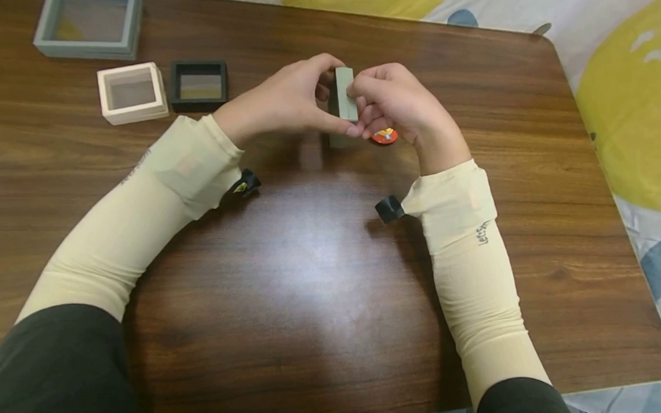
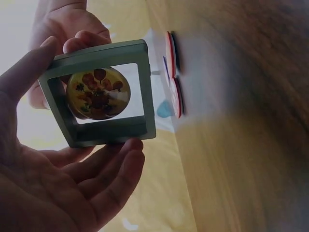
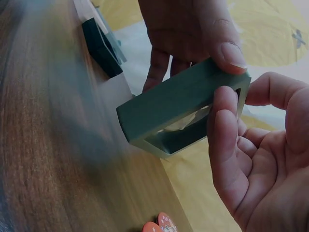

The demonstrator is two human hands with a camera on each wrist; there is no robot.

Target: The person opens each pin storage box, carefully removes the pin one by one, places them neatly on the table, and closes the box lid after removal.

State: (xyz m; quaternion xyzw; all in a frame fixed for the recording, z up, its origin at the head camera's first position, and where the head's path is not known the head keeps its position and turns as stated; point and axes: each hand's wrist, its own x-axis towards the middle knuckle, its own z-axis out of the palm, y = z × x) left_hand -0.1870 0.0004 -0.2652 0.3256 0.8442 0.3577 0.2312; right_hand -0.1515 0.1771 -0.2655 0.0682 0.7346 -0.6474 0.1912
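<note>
Above the table, a small sage-green display frame (image 1: 346,95) is held upright between both hands. My left hand (image 1: 287,102) grips it by opposite edges, thumb on one side and fingers on the other. From the far side, my right hand (image 1: 406,101) pinches the frame's edge, with curled fingers lying against its window side in the right wrist view. Through the window in the left wrist view shows a round badge (image 2: 99,93) with a sunflower picture. Just beneath the right hand lies a red round badge (image 1: 384,137), partly covered by the fingers.
On the left of the brown wooden table (image 1: 311,264) stand a white frame (image 1: 132,93), a black frame (image 1: 199,86) and a larger grey-blue frame (image 1: 89,25). Several round badges (image 2: 176,96) lie together near the table's far side. Patterned cloth (image 1: 631,99) hangs beyond the edge.
</note>
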